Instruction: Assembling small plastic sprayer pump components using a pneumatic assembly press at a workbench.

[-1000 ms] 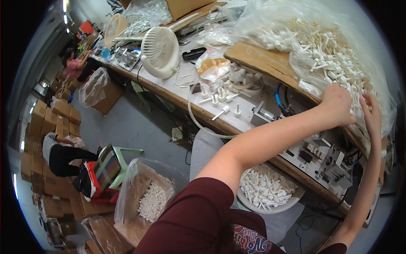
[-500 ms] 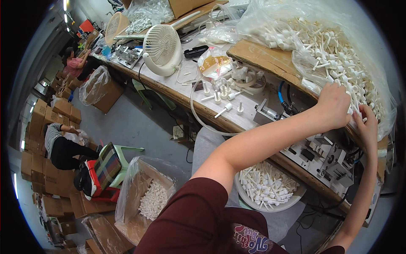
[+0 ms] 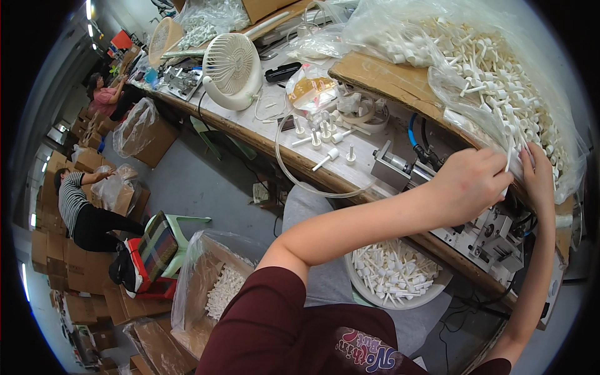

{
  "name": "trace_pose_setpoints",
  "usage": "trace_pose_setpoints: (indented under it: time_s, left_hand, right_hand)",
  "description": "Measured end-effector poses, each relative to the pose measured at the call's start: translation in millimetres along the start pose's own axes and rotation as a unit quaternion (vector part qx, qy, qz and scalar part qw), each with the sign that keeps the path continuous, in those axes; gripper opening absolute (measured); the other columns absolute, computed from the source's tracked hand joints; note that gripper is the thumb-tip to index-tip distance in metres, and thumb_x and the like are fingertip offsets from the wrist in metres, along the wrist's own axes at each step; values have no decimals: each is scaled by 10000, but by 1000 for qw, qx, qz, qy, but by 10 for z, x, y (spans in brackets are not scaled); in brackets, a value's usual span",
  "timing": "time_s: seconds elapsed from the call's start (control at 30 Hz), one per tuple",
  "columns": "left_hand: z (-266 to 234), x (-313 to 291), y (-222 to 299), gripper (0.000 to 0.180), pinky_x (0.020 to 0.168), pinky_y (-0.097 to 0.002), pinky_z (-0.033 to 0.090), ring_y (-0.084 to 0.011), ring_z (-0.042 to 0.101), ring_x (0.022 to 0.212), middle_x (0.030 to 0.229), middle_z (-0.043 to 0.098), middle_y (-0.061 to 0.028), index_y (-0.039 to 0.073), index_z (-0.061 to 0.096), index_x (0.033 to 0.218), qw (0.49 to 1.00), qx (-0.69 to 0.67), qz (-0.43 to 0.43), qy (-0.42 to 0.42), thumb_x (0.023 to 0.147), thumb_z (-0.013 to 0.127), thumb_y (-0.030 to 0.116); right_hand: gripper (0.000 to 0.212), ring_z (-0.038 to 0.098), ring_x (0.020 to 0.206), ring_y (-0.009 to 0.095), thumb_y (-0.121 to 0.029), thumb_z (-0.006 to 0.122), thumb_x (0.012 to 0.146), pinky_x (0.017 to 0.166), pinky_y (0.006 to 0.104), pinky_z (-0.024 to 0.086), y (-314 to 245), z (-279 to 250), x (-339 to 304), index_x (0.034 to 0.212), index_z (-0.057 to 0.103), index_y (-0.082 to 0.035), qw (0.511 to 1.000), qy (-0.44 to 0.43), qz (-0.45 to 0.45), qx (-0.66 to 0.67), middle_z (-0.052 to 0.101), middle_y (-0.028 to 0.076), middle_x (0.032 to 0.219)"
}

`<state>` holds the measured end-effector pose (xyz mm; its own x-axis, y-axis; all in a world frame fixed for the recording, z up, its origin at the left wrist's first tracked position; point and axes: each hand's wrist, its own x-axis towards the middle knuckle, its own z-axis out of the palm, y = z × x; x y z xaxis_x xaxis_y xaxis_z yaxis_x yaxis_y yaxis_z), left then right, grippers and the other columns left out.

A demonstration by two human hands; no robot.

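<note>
My left hand (image 3: 478, 181) reaches across to the right, above the metal fixture (image 3: 497, 234), its fingers closed on a thin white plastic stick (image 3: 509, 159) that stands up from the fingertips. My right hand (image 3: 539, 178) is at the edge of the big open bag, its thumb and fingers drawn together. What its fingertips grip is too small to make out. Beside both hands, the clear plastic bag (image 3: 437, 84) is heaped with white capped sticks (image 3: 500, 87). Below my left forearm, a round white tub (image 3: 356, 284) on my lap holds many similar pieces (image 3: 397, 269).
A cardboard flap (image 3: 387, 78) borders the bag. On the bench stand a white fan (image 3: 231, 69), several loose capped sticks (image 3: 325, 134), tape rolls (image 3: 369, 115) and a metal cylinder (image 3: 394, 165). Left of me is a lined carton (image 3: 194, 300) of small white parts. Two people are farther off.
My left hand has come down and toward me from the bag, bringing a white stick. My right hand has shifted slightly up and left. A person at left has raised an arm.
</note>
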<state>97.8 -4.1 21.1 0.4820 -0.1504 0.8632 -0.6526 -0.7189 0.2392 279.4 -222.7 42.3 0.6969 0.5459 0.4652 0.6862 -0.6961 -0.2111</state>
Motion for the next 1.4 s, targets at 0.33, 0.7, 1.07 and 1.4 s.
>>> trace_pose_setpoints:
  time_s: [0.33, 0.7, 1.07, 1.4]
  left_hand:
    - [-294, -529, 311, 299, 677, -340, 515, -217, 614, 855, 937, 576, -52, 54, 643, 1074, 995, -55, -67, -51, 811, 738, 160]
    - [-326, -762, 388, 310, 664, -324, 525, -207, 624, 851, 956, 599, -45, 53, 665, 1063, 990, -72, -100, -65, 774, 758, 113]
    - [-136, -864, 425, 339, 647, -293, 524, -175, 623, 750, 1222, 661, -65, 27, 704, 1083, 989, -1, -71, -129, 757, 781, 84]
    - [60, -828, 442, 282, 628, -290, 487, -154, 694, 720, 1186, 716, -75, 20, 727, 1015, 971, 82, -81, -207, 748, 766, 102]
  right_hand:
    - [369, 653, 1019, 290, -234, 538, 1028, 917, 363, 480, 248, 35, 17, 1315, 579, -6, 997, 66, 27, 33, 676, 189, 1187]
    - [410, 615, 1081, 227, -212, 617, 982, 946, 339, 469, 48, -90, -167, 1362, 586, -64, 998, -5, 32, 49, 652, 150, 1270]
    - [365, 647, 1047, 196, -157, 600, 977, 888, 296, 497, -124, -170, -222, 1335, 610, -86, 997, 15, 5, 74, 679, 118, 1215]
    - [360, 658, 970, 133, -148, 591, 991, 875, 258, 486, -186, -184, -323, 1340, 609, -62, 978, 143, 43, 148, 719, 91, 1077]
